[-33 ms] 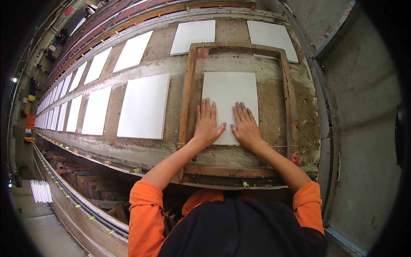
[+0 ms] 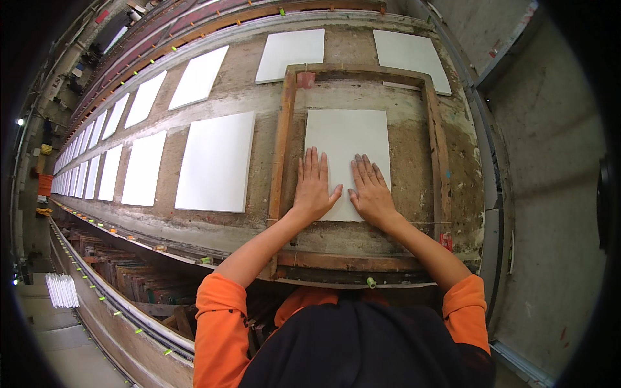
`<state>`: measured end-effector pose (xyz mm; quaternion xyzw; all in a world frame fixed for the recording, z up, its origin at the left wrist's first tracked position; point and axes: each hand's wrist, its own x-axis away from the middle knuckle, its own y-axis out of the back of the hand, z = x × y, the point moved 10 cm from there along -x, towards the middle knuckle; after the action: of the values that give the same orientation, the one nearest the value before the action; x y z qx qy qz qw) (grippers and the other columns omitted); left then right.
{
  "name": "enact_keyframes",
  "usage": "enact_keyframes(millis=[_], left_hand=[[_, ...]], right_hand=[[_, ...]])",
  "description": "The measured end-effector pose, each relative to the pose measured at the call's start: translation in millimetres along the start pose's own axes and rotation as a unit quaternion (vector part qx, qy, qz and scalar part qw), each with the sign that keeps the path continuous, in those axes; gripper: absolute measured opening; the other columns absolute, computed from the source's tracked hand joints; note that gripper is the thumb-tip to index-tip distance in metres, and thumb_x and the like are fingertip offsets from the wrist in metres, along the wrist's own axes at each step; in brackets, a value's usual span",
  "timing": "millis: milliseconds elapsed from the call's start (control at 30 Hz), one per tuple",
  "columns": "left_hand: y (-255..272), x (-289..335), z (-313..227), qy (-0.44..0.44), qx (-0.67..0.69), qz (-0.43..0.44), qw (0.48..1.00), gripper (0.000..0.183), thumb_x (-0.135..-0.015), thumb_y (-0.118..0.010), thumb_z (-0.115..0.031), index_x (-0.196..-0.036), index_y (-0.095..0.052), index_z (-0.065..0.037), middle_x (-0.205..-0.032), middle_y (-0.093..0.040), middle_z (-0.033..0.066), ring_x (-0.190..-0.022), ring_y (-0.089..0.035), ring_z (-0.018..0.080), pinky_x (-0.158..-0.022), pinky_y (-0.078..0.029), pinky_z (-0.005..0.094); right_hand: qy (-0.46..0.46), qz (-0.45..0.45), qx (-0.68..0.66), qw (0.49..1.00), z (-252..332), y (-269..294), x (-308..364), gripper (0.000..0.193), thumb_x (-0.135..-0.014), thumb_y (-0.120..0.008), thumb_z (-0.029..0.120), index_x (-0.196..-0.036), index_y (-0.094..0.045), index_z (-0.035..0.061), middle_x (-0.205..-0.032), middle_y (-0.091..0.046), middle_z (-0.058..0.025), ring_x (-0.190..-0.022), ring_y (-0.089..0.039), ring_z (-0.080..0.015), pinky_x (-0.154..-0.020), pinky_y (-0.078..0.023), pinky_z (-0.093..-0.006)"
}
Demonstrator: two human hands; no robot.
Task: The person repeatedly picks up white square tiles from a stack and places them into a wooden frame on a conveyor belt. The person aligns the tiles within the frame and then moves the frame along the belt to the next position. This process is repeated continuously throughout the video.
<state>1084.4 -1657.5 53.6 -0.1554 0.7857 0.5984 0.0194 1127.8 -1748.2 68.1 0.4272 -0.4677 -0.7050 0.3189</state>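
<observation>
A flat white rectangular panel lies on the stained brown worktable, inside a worn wooden frame. My left hand rests flat on the panel's near left part, fingers stretched away from me. On the near right part lies my right hand, its fingers spread and smudged grey at the tips. Both thumbs point inward, with a narrow gap between them. Neither hand grips anything. The frame surrounds the panel without touching it, and my forearms cross its near side.
More white panels lie in two rows running far left along the table. Wooden frames stand stacked below its near edge. Small green clips line the rails. A grey wall rises at right. White sheets are bundled lower left.
</observation>
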Motion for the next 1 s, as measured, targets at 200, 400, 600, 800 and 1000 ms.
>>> enact_keyframes(millis=[200,400,600,800,1000], left_hand=[[-10,-73,13,-0.029,-0.002,-0.029,0.999,0.066,-0.084,-0.046,-0.027,-0.135,-0.022,0.007,-0.143,-0.017,0.0241,-0.135,-0.012,0.0334,-0.109,-0.011,0.0444],[-21,-137,42,0.003,-0.028,-0.062,0.998,0.057,-0.087,-0.039,-0.024,-0.134,-0.026,0.006,-0.141,-0.028,0.0187,-0.134,-0.021,0.0275,-0.109,-0.013,0.0436],[-22,-144,57,0.074,-0.045,-0.097,0.992,0.064,-0.088,-0.041,-0.035,-0.133,-0.026,0.009,-0.139,-0.028,0.0227,-0.133,-0.020,0.0311,-0.109,-0.010,0.0458],[-20,-118,64,0.100,-0.057,-0.076,0.990,0.077,-0.088,-0.040,-0.047,-0.133,-0.021,0.012,-0.142,-0.019,0.0256,-0.135,-0.011,0.0324,-0.109,-0.005,0.0484],[-12,-59,47,0.061,-0.019,-0.078,0.995,0.081,-0.089,-0.036,-0.052,-0.133,-0.020,0.014,-0.142,-0.015,0.0279,-0.136,-0.006,0.0345,-0.107,-0.002,0.0526]], right_hand=[[0.023,-0.003,-0.017,1.000,-29,-15,-71,0.053,-0.084,-0.043,0.019,-0.131,-0.035,-0.0045,-0.137,-0.035,-0.0173,-0.130,-0.029,-0.0261,-0.108,-0.021,-0.0382],[-0.001,-0.006,-0.004,1.000,-68,-32,-135,0.050,-0.086,-0.039,0.018,-0.131,-0.035,-0.0020,-0.138,-0.035,-0.0152,-0.130,-0.029,-0.0241,-0.108,-0.023,-0.0369],[-0.087,-0.027,0.051,0.995,-88,-40,-140,0.056,-0.089,-0.037,0.030,-0.133,-0.031,-0.0036,-0.138,-0.033,-0.0182,-0.131,-0.026,-0.0269,-0.108,-0.020,-0.0387],[-0.226,-0.069,0.073,0.969,-113,-30,-108,0.069,-0.089,-0.036,0.046,-0.134,-0.026,-0.0055,-0.141,-0.025,-0.0207,-0.134,-0.019,-0.0288,-0.109,-0.017,-0.0404],[-0.215,-0.046,0.049,0.974,-93,-17,-54,0.073,-0.089,-0.037,0.049,-0.135,-0.024,-0.0069,-0.142,-0.023,-0.0217,-0.134,-0.018,-0.0312,-0.108,-0.016,-0.0422]])
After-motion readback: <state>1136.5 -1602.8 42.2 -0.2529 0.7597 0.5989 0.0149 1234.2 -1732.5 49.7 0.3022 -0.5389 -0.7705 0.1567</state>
